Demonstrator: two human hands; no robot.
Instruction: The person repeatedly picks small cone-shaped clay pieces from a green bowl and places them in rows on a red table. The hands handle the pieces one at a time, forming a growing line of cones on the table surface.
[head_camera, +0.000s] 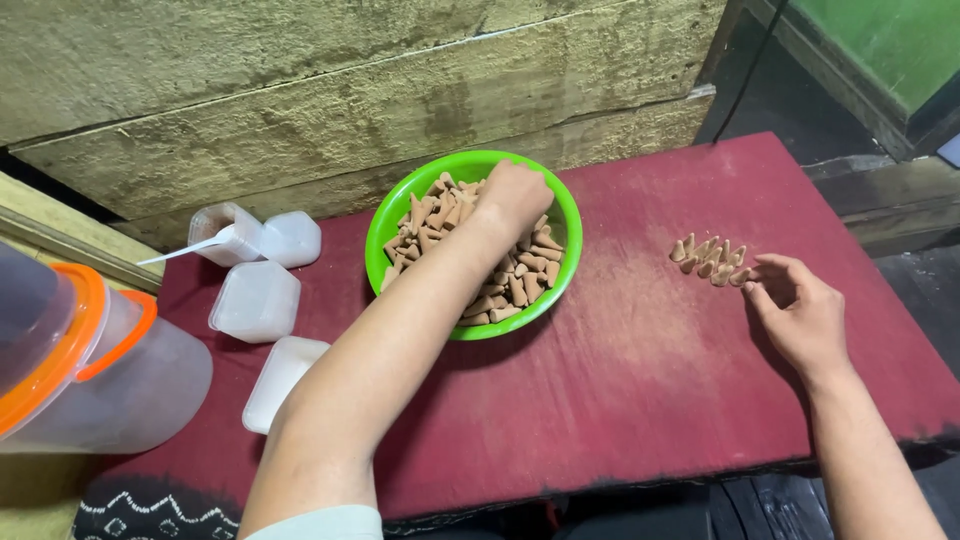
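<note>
On red board, upright cones (712, 260), tips up

Soft even light, sharp focus

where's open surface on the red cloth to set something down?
Widest bare patch: between the green bowl and the cluster of cones, running to the near edge. Also free behind the cones. Left side is crowded: white plastic containers and an orange-lidded tub. Left hand in bowl, right hand at cones.
</note>
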